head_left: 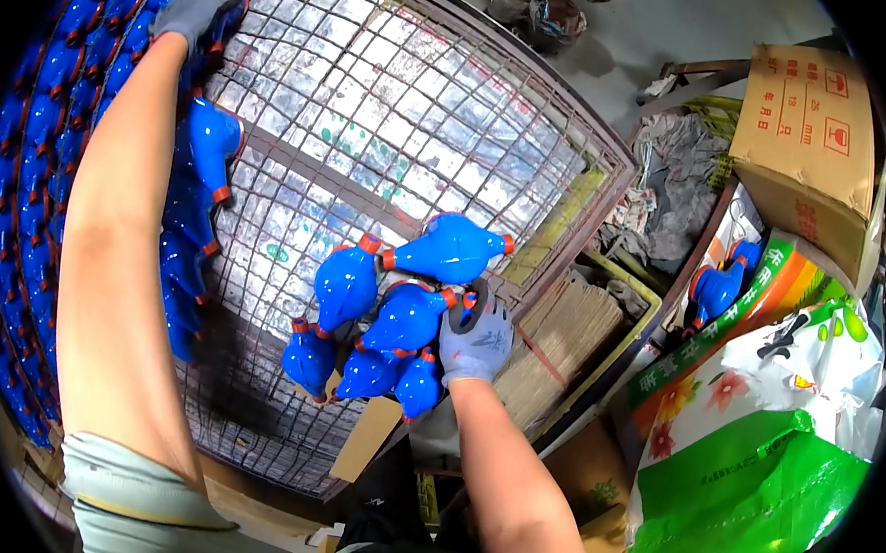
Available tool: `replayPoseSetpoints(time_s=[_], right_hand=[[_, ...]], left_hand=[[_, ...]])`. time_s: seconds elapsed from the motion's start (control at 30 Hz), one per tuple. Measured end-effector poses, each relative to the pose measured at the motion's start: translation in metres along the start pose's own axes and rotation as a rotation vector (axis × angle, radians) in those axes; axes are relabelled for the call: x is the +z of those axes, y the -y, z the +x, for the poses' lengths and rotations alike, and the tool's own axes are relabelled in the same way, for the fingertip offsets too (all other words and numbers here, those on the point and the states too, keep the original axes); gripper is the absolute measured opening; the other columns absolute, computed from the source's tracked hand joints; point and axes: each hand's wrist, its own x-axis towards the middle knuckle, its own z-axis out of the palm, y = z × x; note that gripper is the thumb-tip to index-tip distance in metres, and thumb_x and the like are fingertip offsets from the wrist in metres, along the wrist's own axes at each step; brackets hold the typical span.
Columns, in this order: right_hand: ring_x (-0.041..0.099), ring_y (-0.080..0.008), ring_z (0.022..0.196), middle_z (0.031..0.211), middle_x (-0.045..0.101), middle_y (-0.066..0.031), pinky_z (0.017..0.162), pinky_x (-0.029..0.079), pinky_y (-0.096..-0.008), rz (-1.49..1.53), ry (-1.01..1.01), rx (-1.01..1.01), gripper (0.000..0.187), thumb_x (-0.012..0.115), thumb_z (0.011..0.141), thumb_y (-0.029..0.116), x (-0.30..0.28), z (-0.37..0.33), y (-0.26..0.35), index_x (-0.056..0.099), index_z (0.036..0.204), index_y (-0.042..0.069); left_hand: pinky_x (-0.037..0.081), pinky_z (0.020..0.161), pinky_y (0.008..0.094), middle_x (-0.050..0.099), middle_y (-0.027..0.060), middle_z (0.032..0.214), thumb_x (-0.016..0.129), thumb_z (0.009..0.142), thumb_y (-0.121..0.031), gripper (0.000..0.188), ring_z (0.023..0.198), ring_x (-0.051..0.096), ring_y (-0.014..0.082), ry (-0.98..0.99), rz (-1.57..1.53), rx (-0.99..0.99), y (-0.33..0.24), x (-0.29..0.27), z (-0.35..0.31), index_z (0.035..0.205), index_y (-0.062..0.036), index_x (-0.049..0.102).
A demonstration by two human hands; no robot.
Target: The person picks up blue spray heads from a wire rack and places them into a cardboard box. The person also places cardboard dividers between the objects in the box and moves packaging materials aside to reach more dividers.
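Note:
My left hand point(194, 15), in a grey glove, reaches to the far left, with its fingers curled over a glossy blue bulb-shaped fitting with red ends point(218, 36) at the edge of the stacked rows. My right hand point(477, 336), also gloved, is closed beside a loose group of such fittings on the wire mesh. Blue and red show between its thumb and fingers; the rest of that piece is hidden. Nearest to it are a tilted fitting point(407, 318) and a small upright one point(418, 385). Another fitting point(450, 249) lies sideways just beyond.
Rows of blue fittings point(41, 205) fill the left side. The wire mesh point(303, 79) lies over pale, paint-marked sheets. On the right are a bundle of brown cardboard point(559, 348), crumpled grey cloth point(677, 179), a carton point(806, 135) and a green-and-white bag point(743, 473).

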Motion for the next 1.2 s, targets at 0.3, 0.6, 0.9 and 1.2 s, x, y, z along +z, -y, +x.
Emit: replayPoseSetpoints(time_s=[0.3, 0.6, 0.9, 1.2], right_hand=[[0.060, -0.0356, 0.101, 0.104, 0.065, -0.0157, 0.089, 0.048, -0.0480, -0.024, -0.057, -0.010, 0.050, 0.065, 0.083, 0.037, 0.014, -0.006, -0.015, 0.060, 0.127, 0.014], [0.058, -0.0373, 0.120, 0.135, 0.057, -0.0209, 0.101, 0.045, -0.0459, 0.635, 0.139, -0.003, 0.066, 0.066, 0.091, 0.041, -0.008, -0.002, -0.042, 0.046, 0.145, 0.008], [0.059, -0.0093, 0.096, 0.111, 0.067, -0.0048, 0.084, 0.049, -0.0252, 1.097, 0.637, -0.059, 0.045, 0.066, 0.096, 0.023, -0.170, -0.230, 0.012, 0.058, 0.135, 0.003], [0.049, -0.0162, 0.123, 0.136, 0.050, -0.0046, 0.104, 0.039, -0.0316, 1.493, 0.768, -0.338, 0.087, 0.078, 0.085, 0.038, -0.372, -0.366, -0.116, 0.031, 0.153, 0.010]], left_hand=[[0.053, 0.087, 0.0372, 0.068, 0.0093, 0.109, 0.067, 0.092, -0.011, 0.027, 0.097, 0.065, 0.0214, 0.271, -1.530, 0.271, 0.012, -0.060, -0.368, 0.117, -0.0003, 0.063], [0.052, 0.048, 0.0353, 0.057, 0.0309, 0.126, 0.059, 0.086, -0.065, 0.091, 0.071, 0.068, 0.0321, 1.659, -2.860, -1.209, 0.059, -0.174, -0.660, 0.149, -0.0052, 0.034], [0.048, 0.103, 0.0529, 0.039, 0.0187, 0.147, 0.082, 0.080, -0.030, 0.097, 0.128, 0.051, 0.0384, 1.074, -1.940, -0.006, 0.147, -0.303, -0.682, 0.153, -0.0178, 0.019], [0.038, 0.107, 0.0582, 0.040, 0.0237, 0.147, 0.078, 0.079, -0.010, 0.065, 0.132, 0.044, 0.0474, 0.362, -1.408, 1.379, 0.012, -0.439, -0.749, 0.135, -0.0153, 0.047]])
